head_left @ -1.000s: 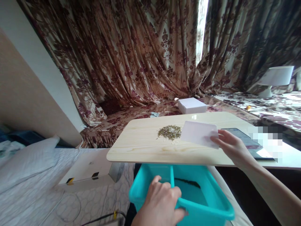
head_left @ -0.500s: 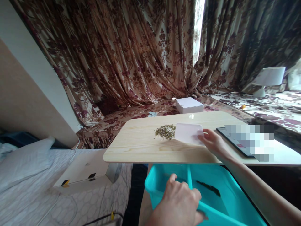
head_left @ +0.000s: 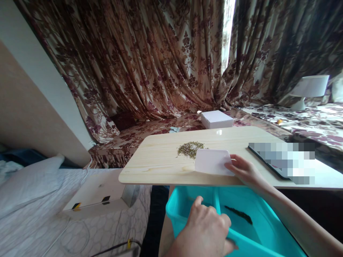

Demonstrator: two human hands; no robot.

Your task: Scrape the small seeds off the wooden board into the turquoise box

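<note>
My right hand [head_left: 242,167] grips a thin white plastic scraper [head_left: 211,162] by its right end, holding it low over the pale wooden tabletop [head_left: 155,167]. A small pile of mixed green and white grains [head_left: 189,148] lies just beyond the scraper's left part, which hides some of it. Below the table's front edge is a turquoise divided bin [head_left: 257,200], its two compartments split by a wall. My left hand [head_left: 205,228] is closed on the bin's near rim around the divider. A dark streak of grains [head_left: 239,214] lies in the right compartment; the left one is partly hidden by my hand.
A tablet [head_left: 265,162], partly blurred out, lies on the table's right side. Behind the table are a white box [head_left: 216,119] and a lamp [head_left: 311,87]. On the bed at left is a white carton [head_left: 99,191], with a black cable [head_left: 115,246] nearer me.
The turquoise bin and my left hand have shifted right, then held. My right hand brought the scraper left to the pile, then nearer the front edge. The dark streak shows more fully.
</note>
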